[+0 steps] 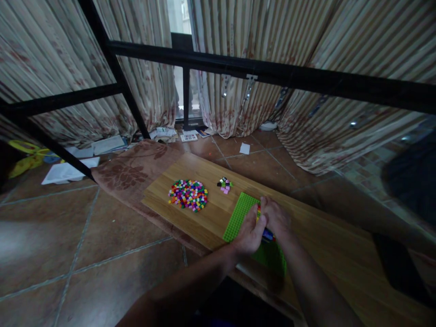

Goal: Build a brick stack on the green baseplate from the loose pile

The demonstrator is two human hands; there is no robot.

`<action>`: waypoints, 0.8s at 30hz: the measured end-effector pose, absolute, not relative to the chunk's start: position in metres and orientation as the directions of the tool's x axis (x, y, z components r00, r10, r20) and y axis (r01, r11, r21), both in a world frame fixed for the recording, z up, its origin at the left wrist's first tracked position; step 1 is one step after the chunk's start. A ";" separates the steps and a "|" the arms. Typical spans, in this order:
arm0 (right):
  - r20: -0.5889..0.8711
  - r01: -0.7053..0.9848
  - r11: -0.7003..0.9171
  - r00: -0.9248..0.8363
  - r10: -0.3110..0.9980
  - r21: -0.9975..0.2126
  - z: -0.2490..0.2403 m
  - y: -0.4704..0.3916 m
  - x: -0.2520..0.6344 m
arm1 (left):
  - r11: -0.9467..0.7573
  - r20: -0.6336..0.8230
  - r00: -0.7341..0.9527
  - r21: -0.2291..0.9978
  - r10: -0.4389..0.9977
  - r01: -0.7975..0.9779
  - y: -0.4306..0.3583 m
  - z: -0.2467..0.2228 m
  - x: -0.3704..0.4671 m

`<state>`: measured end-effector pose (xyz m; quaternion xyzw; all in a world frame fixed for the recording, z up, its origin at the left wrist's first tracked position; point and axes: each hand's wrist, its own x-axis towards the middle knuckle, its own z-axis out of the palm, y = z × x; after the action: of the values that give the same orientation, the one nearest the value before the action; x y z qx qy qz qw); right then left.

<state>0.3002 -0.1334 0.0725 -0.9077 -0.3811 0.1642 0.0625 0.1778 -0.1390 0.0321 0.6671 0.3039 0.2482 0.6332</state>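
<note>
A green studded baseplate [237,215] lies on the wooden board, partly under my hands. Colourful toy bricks [268,235] stand on it, with red and yellow ones showing between my hands and blue and dark ones just below. My left hand [249,232] is closed against the left side of these bricks, thumb toward the right hand. From the other side my right hand [275,216] curls over them, its fingers bent and touching the left. The palms and fingers hide most of the bricks.
Left of the baseplate, a round pile of small multicoloured bricks [188,195] and a small cluster of pink, black and green pieces [225,185] lie on the wooden board [320,231]. A dark flat object [398,263] is at right. A black metal frame [238,63] crosses beyond.
</note>
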 end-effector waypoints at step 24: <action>0.170 0.430 -0.499 0.859 0.484 -0.752 0.058 -0.245 0.312 | 0.002 -0.095 0.602 0.988 0.793 0.152 -0.121 0.040 0.097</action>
<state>0.3116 -0.2454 0.0577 -0.8651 -0.2641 0.0314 0.4253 0.0969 -0.1210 0.0400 0.6557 0.3604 0.2627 0.6092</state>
